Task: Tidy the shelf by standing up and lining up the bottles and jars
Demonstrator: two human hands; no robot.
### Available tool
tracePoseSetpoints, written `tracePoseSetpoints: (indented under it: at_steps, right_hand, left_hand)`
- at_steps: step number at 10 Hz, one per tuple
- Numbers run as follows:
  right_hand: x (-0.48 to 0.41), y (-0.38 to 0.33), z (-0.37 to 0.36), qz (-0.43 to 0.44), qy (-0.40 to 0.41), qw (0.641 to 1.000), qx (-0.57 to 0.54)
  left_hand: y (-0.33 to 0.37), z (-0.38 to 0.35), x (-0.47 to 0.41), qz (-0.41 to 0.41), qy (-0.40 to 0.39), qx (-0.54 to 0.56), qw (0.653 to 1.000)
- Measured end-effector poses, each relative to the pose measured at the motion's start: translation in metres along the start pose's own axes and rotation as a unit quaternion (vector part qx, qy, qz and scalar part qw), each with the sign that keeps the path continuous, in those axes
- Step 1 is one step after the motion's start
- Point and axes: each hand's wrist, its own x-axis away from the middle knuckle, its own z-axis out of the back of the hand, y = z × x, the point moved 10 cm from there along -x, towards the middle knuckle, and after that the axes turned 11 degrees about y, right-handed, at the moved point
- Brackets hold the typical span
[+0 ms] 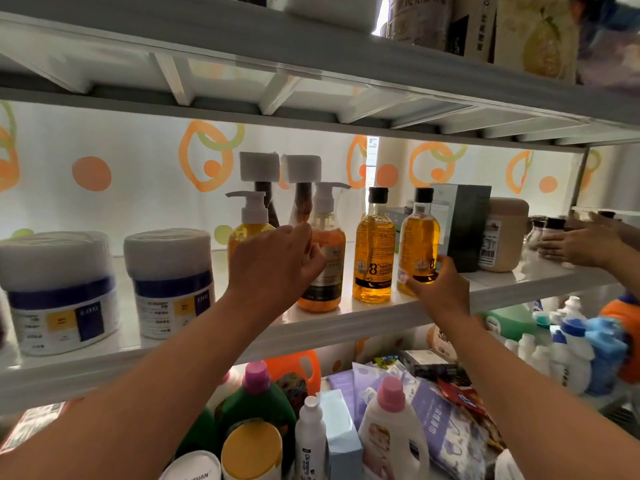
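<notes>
On the white middle shelf [346, 317] stand two amber pump bottles and two amber bottles with black caps. My left hand [277, 265] grips the right pump bottle [325, 237] around its body; the left pump bottle [247, 223] stands partly hidden behind that hand. My right hand [438, 289] holds the base of the right black-capped bottle [419, 237]. The other black-capped bottle [374, 251] stands free between my hands. All of them are upright. Two dark bottles with white square tops [259, 168] stand behind the pump bottles.
Two white jars with blue bands [62, 292] stand at the shelf's left. A dark box [464, 226] and a beige jar [504, 233] sit to the right. Another person's hand [575, 244] touches small bottles at the far right. The lower shelf is crowded with detergent bottles and packets.
</notes>
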Motion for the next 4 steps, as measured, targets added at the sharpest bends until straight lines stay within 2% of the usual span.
tracePoseSetpoints:
  at_steps: [3,4]
  right_hand:
    - [0.007,0.002,-0.011,-0.009,-0.005,1.000,0.000]
    - [0.015,-0.028,0.014,0.047,0.129,0.990,0.032]
  left_hand:
    - [-0.001,0.012,0.006,0.003,0.011,0.014,1.000]
    - [-0.007,0.031,0.012,0.005,0.067,0.027,0.997]
